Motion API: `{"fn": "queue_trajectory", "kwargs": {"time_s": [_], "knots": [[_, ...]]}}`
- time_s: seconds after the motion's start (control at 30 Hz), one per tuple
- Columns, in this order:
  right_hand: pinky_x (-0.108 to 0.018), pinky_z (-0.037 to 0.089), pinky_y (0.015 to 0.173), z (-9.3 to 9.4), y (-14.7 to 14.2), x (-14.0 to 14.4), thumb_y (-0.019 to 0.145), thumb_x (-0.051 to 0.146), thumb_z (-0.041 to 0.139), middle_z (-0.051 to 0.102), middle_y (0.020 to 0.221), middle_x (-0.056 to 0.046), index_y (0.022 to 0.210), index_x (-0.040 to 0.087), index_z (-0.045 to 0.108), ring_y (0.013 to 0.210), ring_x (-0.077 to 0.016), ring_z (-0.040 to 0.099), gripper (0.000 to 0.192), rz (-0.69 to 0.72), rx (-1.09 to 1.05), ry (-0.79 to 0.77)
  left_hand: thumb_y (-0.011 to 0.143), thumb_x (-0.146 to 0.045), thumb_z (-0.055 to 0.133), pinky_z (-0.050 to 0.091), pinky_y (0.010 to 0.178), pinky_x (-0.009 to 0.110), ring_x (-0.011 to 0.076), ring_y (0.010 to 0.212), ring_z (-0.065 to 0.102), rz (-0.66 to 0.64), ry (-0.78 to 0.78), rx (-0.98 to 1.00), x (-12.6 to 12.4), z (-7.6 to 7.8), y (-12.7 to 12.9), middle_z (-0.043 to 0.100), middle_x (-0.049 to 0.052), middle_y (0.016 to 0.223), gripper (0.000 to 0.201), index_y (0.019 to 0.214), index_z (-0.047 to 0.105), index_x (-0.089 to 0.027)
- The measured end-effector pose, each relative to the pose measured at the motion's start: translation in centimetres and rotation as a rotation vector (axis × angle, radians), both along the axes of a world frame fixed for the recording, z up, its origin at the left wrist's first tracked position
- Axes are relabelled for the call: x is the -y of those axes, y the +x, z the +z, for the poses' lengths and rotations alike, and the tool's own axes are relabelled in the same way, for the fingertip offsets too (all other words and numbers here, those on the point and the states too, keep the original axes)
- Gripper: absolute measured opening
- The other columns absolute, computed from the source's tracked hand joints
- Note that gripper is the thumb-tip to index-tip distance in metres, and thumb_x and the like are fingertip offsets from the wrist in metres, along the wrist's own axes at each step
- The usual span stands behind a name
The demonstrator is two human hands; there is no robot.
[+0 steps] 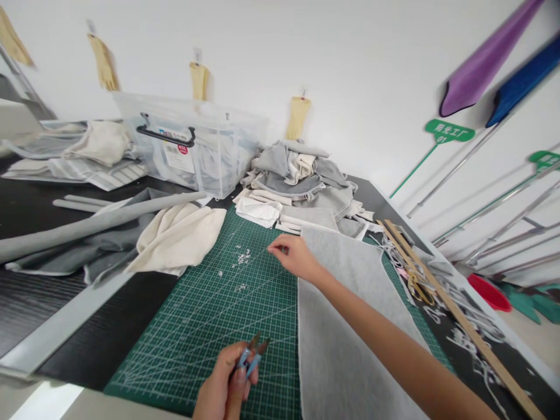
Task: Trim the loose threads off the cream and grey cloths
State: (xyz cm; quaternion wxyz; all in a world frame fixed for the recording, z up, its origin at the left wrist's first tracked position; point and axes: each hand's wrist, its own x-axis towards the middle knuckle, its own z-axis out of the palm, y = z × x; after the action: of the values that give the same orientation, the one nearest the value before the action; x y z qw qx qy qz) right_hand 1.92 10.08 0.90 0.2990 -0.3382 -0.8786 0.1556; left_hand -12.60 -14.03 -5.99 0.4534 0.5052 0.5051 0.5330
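My fingers (pixel 276 249) on the right hand (pixel 295 256) are pinched narrow on something too fine to make out, probably a loose thread, at the far left corner of the grey cloth panel (pixel 345 326). My left hand (pixel 225 388) is closed around the blue thread snips (pixel 251 356), low and near me over the green cutting mat (pixel 205 315).

To do this trimming well, I judge I should keep the pinch taut and lifted slightly off the cloth, so the blades meet only the stray thread and not the weave. The snips would do best coming in from the near side, tips close to the cloth edge, with the panel lying flat.

The snips point away from me and a little to the right, tips up towards my right hand; their long axis runs near to far. The blades look slightly parted. The cloth panel's long axis also runs near to far, its left edge roughly along the mat's grid lines. Small white clippings (pixel 242 258) lie on the mat just left of my pinch.
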Motion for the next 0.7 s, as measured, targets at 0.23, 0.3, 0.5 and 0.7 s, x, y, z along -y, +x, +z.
{"fn": "queue_trajectory", "kwargs": {"time_s": [0.23, 0.3, 0.5, 0.7], "knots": [[-0.022, 0.048, 0.065, -0.3, -5.2, 0.4, 0.083, 0.011, 0.069, 0.074, 0.076, -0.002, 0.079, 0.017, 0.076, 0.066, -0.0125, 0.064, 0.01, 0.2, 0.064, -0.102, 0.097, -0.053, 0.044, 0.05, 0.055, 0.021, 0.0118, 0.053, 0.055, 0.054, -0.001, -0.05, -0.1, 1.2, 0.3, 0.064, 0.001, 0.067, 0.037, 0.098, 0.061, -0.021], [-0.022, 0.05, 0.069, -0.1, -5.6, 0.5, 0.083, 0.008, 0.067, 0.076, 0.079, -0.003, 0.082, 0.016, 0.077, 0.07, -0.0132, 0.068, 0.013, 0.241, 0.077, -0.121, 0.097, -0.053, 0.044, 0.05, 0.055, 0.021, 0.0123, 0.054, 0.056, 0.057, -0.008, -0.067, 0.0, 1.4, 0.3, 0.065, 0.001, 0.068, 0.036, 0.099, 0.062, -0.022], [-0.027, 0.051, 0.089, 0.2, -5.4, 1.2, 0.079, -0.01, 0.051, 0.079, 0.096, -0.004, 0.094, 0.016, 0.077, 0.094, -0.0167, 0.073, 0.04, 0.381, 0.173, -0.052, 0.097, -0.051, 0.042, 0.051, 0.059, 0.022, 0.013, 0.055, 0.057, 0.064, 0.002, -0.1, -0.1, 2.0, 0.5, 0.066, 0.002, 0.067, 0.036, 0.098, 0.062, -0.021], [-0.036, 0.048, 0.096, 1.1, -5.2, 1.6, 0.092, 0.024, 0.063, 0.078, 0.097, -0.006, 0.091, 0.019, 0.075, 0.099, -0.0218, 0.07, 0.013, 0.336, 0.17, 0.153, 0.098, -0.049, 0.04, 0.05, 0.061, 0.022, 0.0139, 0.057, 0.058, 0.08, -0.051, -0.164, 0.3, 2.0, 0.7, 0.067, 0.001, 0.069, 0.035, 0.1, 0.063, -0.022]]}}
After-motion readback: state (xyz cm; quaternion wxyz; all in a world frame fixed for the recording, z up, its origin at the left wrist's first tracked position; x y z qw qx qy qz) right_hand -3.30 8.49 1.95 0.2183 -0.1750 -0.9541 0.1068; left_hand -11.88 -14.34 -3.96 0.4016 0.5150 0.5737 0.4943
